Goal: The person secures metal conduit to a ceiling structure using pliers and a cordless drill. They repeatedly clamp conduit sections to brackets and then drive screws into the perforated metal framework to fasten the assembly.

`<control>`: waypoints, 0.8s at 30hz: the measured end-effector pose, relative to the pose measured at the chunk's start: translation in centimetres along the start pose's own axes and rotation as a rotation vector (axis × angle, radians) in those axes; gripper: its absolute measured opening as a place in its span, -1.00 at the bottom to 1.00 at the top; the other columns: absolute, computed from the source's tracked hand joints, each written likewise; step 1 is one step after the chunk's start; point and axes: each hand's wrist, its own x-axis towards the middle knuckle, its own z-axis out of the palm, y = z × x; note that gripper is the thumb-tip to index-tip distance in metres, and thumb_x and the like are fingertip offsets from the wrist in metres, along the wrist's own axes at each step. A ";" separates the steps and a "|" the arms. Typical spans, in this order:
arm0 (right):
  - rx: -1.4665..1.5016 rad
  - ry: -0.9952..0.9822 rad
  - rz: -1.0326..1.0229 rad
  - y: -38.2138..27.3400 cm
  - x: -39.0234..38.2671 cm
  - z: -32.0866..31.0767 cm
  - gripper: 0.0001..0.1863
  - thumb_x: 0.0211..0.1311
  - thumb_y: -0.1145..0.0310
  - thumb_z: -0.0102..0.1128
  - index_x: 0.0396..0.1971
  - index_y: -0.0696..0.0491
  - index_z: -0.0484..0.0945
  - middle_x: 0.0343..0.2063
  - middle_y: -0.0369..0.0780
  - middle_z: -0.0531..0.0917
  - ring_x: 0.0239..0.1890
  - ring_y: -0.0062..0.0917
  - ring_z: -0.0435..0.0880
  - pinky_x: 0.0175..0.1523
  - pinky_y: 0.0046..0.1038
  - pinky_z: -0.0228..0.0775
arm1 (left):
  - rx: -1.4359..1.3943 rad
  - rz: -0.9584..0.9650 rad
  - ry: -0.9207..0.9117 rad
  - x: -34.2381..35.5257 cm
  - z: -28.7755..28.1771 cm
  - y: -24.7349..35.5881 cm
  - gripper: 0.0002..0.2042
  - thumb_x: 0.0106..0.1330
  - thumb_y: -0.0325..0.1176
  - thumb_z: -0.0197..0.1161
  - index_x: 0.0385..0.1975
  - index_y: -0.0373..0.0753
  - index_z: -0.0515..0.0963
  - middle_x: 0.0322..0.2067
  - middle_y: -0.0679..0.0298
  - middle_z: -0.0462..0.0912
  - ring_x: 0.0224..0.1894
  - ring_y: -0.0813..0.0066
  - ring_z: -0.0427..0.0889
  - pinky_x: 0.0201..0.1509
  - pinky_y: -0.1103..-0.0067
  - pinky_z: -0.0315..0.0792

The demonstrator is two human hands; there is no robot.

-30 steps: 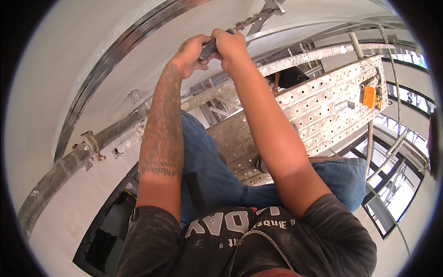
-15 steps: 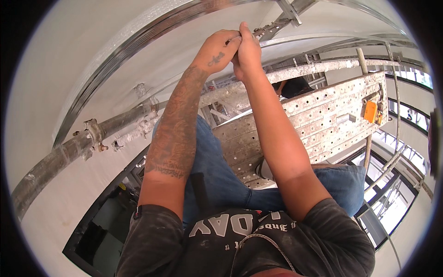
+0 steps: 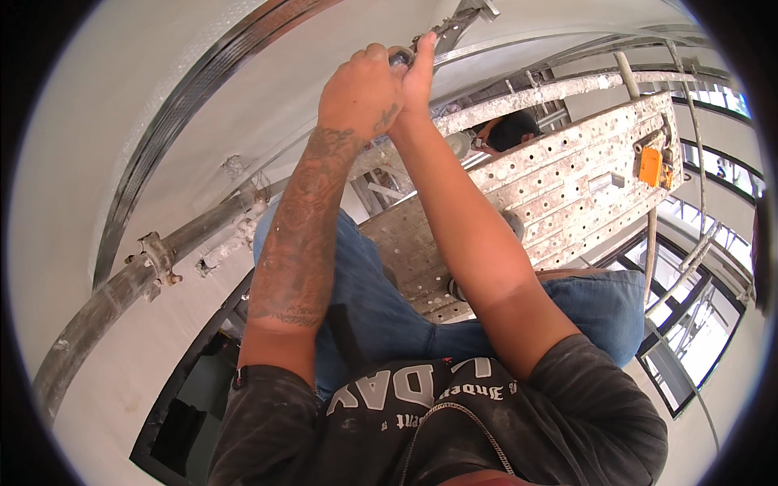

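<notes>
Both arms reach up and forward, hands close together against each other. My left hand (image 3: 361, 87) is closed in a fist around something mostly hidden; a small rounded, dark and shiny metal part (image 3: 400, 57) shows beside its knuckles. My right hand (image 3: 416, 85) presses against the left one, its thumb side pointing up and its other fingers hidden behind the left hand. What it grips cannot be made out. Just beyond the fingertips is a metal bracket (image 3: 462, 26) with bolt-like bits along it, near thin metal ceiling channels (image 3: 519, 44).
A perforated metal scaffold plank (image 3: 559, 186) lies below my legs, with an orange-yellow tool (image 3: 650, 166) at its far right. A scaffold pipe (image 3: 97, 324) with a clamp (image 3: 154, 259) runs at left. Another person (image 3: 512, 131) is beyond the plank. A curved metal channel (image 3: 174, 97) borders the ceiling.
My hands have shifted slightly left, and the left wrist has turned so its knuckles face up. The shiny metal part now shows. More of the other person has come into view.
</notes>
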 end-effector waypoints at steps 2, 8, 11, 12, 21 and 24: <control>0.070 -0.040 0.045 0.0 0.5 -0.5 -0.23 0.34 -0.57 -0.13 -0.24 -0.03 0.47 -0.37 -0.35 0.57 -0.32 -0.52 0.58 -0.19 -0.37 0.53 | -0.005 0.033 0.065 0.2 0.2 0.1 -0.66 0.46 -0.12 0.15 -0.19 -0.37 0.55 -0.23 -0.12 0.70 -0.16 -0.16 0.69 -0.04 0.14 0.53; 0.165 0.006 -0.008 1.1 -0.5 2.2 -0.14 0.25 -0.64 -0.10 -0.11 -0.03 0.48 -0.23 -0.32 0.57 -0.13 -0.50 0.60 -0.04 -0.38 0.55 | -0.059 0.022 0.091 1.2 -0.6 -1.0 -0.61 0.42 -0.04 0.20 -0.31 -0.34 0.58 -0.38 -0.07 0.71 -0.27 -0.10 0.69 -0.14 0.19 0.53; 0.161 0.017 -0.045 1.3 -0.3 1.7 -0.23 0.36 -0.54 -0.14 -0.08 -0.02 0.45 -0.18 -0.32 0.57 -0.10 -0.51 0.60 0.01 -0.37 0.54 | -0.048 0.008 0.033 1.6 -0.7 -1.1 -0.57 0.42 0.03 0.19 -0.30 -0.33 0.61 -0.38 -0.08 0.72 -0.26 -0.10 0.70 -0.13 0.20 0.54; 0.123 0.025 -0.081 1.7 -0.2 1.5 -0.26 0.41 -0.50 -0.19 -0.12 -0.02 0.45 -0.18 -0.32 0.58 -0.09 -0.52 0.60 0.02 -0.37 0.54 | -0.038 -0.002 0.014 1.6 -0.8 -1.4 -0.55 0.42 0.05 0.18 -0.29 -0.32 0.63 -0.38 -0.09 0.72 -0.24 -0.11 0.71 -0.12 0.19 0.55; 0.030 -0.039 -0.042 2.1 -0.7 0.6 -0.40 0.65 -0.21 -0.34 0.08 0.03 0.44 0.13 -0.21 0.52 0.14 -0.42 0.54 0.25 -0.20 0.41 | -0.145 0.038 -0.025 2.8 -0.8 -3.6 -0.49 0.45 0.10 0.22 -0.35 -0.36 0.57 -0.52 0.09 0.62 -0.42 0.30 0.56 -0.26 0.38 0.45; -0.124 0.099 -0.049 2.2 -0.5 1.3 -0.46 0.68 -0.12 -0.33 0.09 0.04 0.44 0.10 -0.21 0.54 0.13 -0.41 0.55 0.24 -0.18 0.41 | -0.270 0.058 -0.033 2.9 -0.5 -4.2 -0.48 0.44 0.10 0.26 -0.38 -0.38 0.54 -0.53 0.11 0.58 -0.43 0.39 0.52 -0.28 0.43 0.43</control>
